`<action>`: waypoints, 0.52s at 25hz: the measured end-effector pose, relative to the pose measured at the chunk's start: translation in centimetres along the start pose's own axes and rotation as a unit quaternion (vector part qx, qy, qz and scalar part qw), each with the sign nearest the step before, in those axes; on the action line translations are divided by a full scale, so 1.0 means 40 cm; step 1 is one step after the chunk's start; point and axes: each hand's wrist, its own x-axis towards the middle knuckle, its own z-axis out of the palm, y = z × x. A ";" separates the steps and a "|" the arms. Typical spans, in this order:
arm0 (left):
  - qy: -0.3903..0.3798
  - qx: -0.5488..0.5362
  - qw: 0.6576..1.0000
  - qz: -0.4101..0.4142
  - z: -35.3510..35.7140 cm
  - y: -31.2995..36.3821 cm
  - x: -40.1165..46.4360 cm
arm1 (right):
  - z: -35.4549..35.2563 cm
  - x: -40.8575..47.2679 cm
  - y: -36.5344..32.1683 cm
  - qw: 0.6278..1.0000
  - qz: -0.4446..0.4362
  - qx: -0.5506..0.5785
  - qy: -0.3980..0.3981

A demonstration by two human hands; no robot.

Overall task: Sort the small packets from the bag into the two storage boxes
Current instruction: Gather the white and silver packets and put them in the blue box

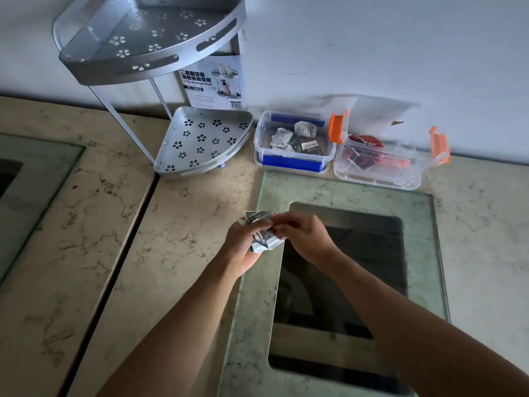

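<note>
Over the middle of the marble counter (177, 230), the left hand (243, 247) cups a small stack of silver-grey packets (264, 237), while the right hand (303, 236) pinches at the top one with curled fingers. At the counter's back edge the blue-latched box (294, 141) already holds grey and white packets; just beside it, toward the back right corner, the orange-latched box (383, 161) holds red ones. It is probably best to peel one packet free at a time, check its colour, and keep the stack squeezed so nothing slips. No bag is visible.
</note>
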 end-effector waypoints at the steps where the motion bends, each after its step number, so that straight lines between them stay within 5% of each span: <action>1: 0.004 -0.017 1.000 -0.005 0.003 0.003 0.000 | -0.009 0.000 0.002 0.999 0.029 0.019 0.032; 3: 0.027 -0.047 0.998 -0.019 0.013 0.008 0.003 | -0.018 0.006 0.003 0.992 0.102 0.018 0.072; 7: 0.026 -0.013 1.000 -0.002 0.051 0.020 0.020 | -0.015 0.018 -0.030 0.947 0.241 0.211 -0.031; 13: 0.078 0.150 0.983 0.076 0.134 0.103 0.074 | -0.079 0.114 -0.089 0.910 0.244 0.326 -0.073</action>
